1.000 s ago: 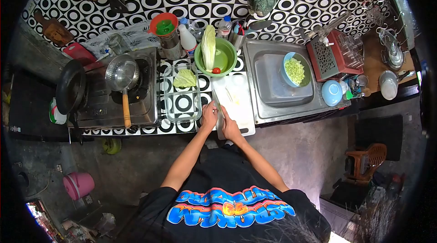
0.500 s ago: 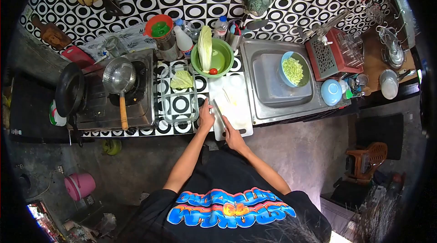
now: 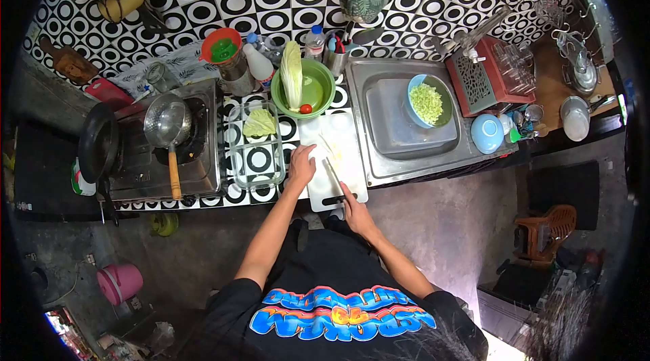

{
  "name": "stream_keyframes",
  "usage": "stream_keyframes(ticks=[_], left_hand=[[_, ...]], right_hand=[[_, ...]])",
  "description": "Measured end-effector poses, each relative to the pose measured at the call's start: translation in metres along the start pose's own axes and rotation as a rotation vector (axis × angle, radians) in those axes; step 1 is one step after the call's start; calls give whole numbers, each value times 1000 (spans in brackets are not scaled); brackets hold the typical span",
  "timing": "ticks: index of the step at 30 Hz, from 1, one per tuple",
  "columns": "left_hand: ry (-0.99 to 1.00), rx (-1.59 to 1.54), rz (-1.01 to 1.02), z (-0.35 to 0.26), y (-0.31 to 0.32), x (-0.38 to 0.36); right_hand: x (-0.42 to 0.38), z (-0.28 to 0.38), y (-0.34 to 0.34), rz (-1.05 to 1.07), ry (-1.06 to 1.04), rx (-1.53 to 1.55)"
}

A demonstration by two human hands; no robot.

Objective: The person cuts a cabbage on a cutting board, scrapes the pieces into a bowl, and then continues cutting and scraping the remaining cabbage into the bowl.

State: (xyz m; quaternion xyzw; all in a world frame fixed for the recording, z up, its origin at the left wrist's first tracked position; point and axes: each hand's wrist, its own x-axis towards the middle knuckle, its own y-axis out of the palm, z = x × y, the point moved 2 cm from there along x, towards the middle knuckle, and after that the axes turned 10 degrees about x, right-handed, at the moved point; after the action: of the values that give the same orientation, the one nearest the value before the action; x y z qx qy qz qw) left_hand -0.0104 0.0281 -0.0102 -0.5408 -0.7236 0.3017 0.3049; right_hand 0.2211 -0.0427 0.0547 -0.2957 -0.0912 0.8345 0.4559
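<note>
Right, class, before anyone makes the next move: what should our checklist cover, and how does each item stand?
- Knife held in the right hand: ok.
- Left hand apart from the blade: ok, a gap shows.
- Cutting board fully supported: not ok, its near end seems to overhang the counter edge.
- Tomato inside the green basin: ok.
- Blade clean: cannot tell, too small.
- Burner under the saucepan off: cannot tell.

Wall tiles [image 3: 254, 0]: black-white, ringed | floor [image 3: 203, 246]: grey, worn | chair [image 3: 547, 234]: brown, right side
</note>
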Motion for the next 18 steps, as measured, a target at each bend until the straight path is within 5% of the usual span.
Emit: stream_keyframes(ticks=[6,18], left_hand=[[244,128,197,-15,-5,39],[402,273,158,-12,-1,48]], right_hand=[[-5,-16,-11,-15,-105,-12],[-12,-22,-46,165,-148,-103]])
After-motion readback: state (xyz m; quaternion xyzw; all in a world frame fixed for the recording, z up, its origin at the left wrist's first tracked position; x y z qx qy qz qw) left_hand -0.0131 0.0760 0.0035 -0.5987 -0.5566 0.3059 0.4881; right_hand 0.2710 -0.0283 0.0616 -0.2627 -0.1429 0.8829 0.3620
